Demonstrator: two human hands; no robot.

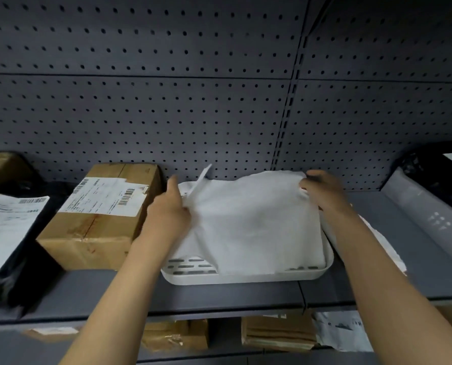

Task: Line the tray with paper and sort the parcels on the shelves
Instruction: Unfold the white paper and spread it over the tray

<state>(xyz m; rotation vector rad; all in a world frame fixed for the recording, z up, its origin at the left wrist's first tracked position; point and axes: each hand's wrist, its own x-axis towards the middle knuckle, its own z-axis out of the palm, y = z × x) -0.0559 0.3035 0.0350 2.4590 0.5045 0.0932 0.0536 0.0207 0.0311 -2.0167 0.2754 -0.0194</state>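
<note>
A white slotted tray (pixel 246 279) stands on the grey shelf, with a sheet of white paper (pixel 254 222) draped over most of it. My left hand (pixel 168 206) pinches the paper's left edge, where a corner sticks up. At the far right corner of the sheet my right hand (pixel 322 187) grips the paper. The tray's front left slots stay uncovered. A brown cardboard parcel (pixel 98 219) with a white label lies just left of my left hand.
A black bag parcel (pixel 6 233) with a white label lies at far left. A grey plastic parcel (pixel 425 212) and a black one (pixel 435 164) lean at the right. More boxes (pixel 277 333) sit on the shelf below. A pegboard wall (pixel 219 101) backs the shelf.
</note>
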